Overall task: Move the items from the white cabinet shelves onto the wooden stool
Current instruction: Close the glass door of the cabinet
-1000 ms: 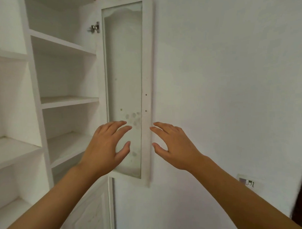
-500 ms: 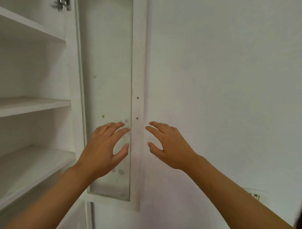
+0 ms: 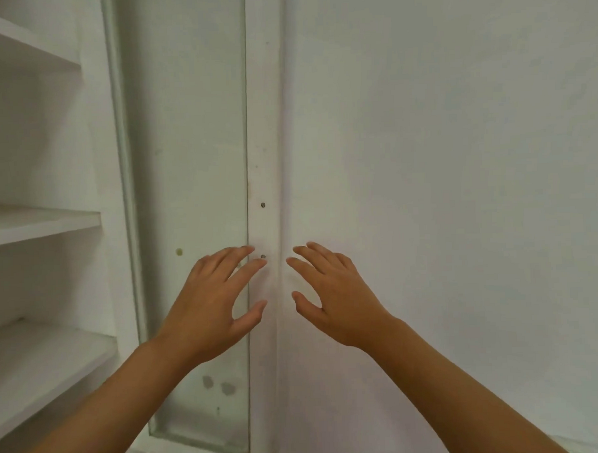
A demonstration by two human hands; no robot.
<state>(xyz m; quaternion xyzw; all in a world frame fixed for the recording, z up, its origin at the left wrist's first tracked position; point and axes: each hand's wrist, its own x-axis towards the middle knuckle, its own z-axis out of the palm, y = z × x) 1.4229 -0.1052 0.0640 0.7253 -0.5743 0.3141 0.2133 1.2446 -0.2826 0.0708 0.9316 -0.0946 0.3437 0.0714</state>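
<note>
Wall (image 3: 457,153), white, plain, fills the right half of the view. Cabinet (image 3: 95,165), white, at left, with three shelves (image 3: 36,222) in view, one above another; no item shows on the parts of the shelves that are visible, and the wooden stool is out of frame. Cabinet door (image 3: 185,128), white frame with a tall glass panel, stands swung open against the wall; the glass bears a few smudges and spots low down. Two small screw holes (image 3: 263,205) sit one above the other on the door's right stile. Left hand (image 3: 215,303), raised before the lower glass, fingers spread and lightly bent, gripping nothing; fingertips lie over the stile beside the lower hole, contact uncertain. Right hand (image 3: 330,299), just beside it before the wall, fingers likewise spread, empty.
</note>
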